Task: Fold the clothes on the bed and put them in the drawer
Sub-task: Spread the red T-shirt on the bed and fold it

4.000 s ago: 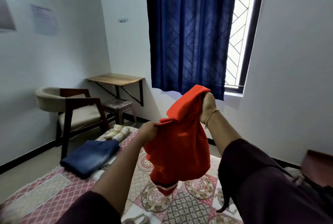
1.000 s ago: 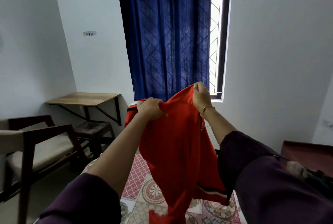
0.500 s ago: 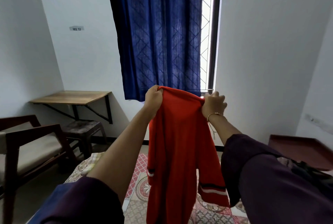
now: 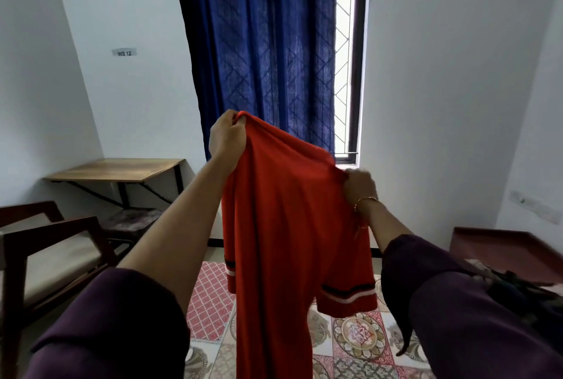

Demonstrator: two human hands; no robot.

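shirt (image 4: 286,226) hanging between left hand (image 4: 227,138) and right hand (image 4: 359,185), above bed (image 4: 350,333) | left hand sitting higher than right | curtain (image 4: 259,52) hanging behind shirt, window (image 4: 345,65) showing at its right | table (image 4: 118,169) standing far left, chair (image 4: 51,260) sitting before it

The bed (image 4: 350,336) fills the lower middle of the view, covered by a patchwork spread with a red and white lattice panel (image 4: 208,302) on the left and round medallion motifs (image 4: 356,333) on the right. A dark heap of cloth (image 4: 518,290) lies at the bed's right edge, too shadowed to tell what garments it holds. The red shirt hangs in the air above the spread; whether its lower end touches the bed cannot be told. Pale floor (image 4: 213,253) shows beyond the bed's far end.
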